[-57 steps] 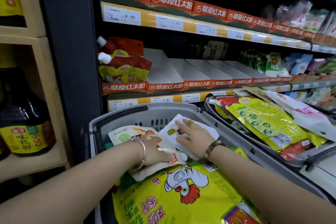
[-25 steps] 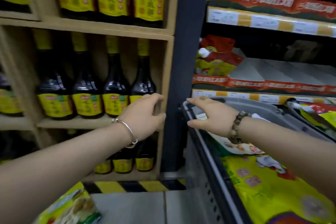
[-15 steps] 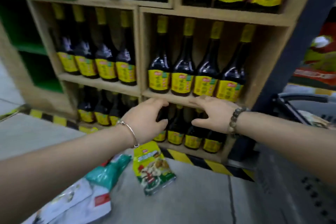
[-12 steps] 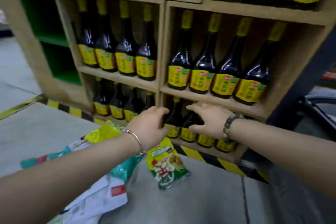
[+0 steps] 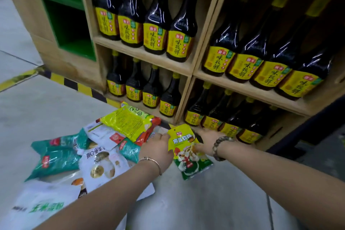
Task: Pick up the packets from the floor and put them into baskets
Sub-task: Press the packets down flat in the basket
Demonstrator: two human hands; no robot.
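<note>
many packets [image 5: 104,162] heaped on the floor [image 5: 46,110]
right of the heap, left hand [image 5: 157,150] touches the left edge of a yellow-green packet [image 5: 189,157]; right hand [image 5: 207,141] lies partly behind it; whether either grips, cannot tell.

A pale wooden shelf unit [image 5: 145,56] is split into square compartments. Four of them hold rows of dark glass bottles with yellow labels and yellow caps: an upper left row [image 5: 155,30], a lower left row [image 5: 151,89], an upper right row [image 5: 242,58] and a lower right row [image 5: 211,114]. To the left are green-lined compartments [image 5: 69,24]. A yellow-and-black striped tape [image 5: 74,84] runs along the unit's foot. A dark upright post [image 5: 308,127] stands at the right.
</note>
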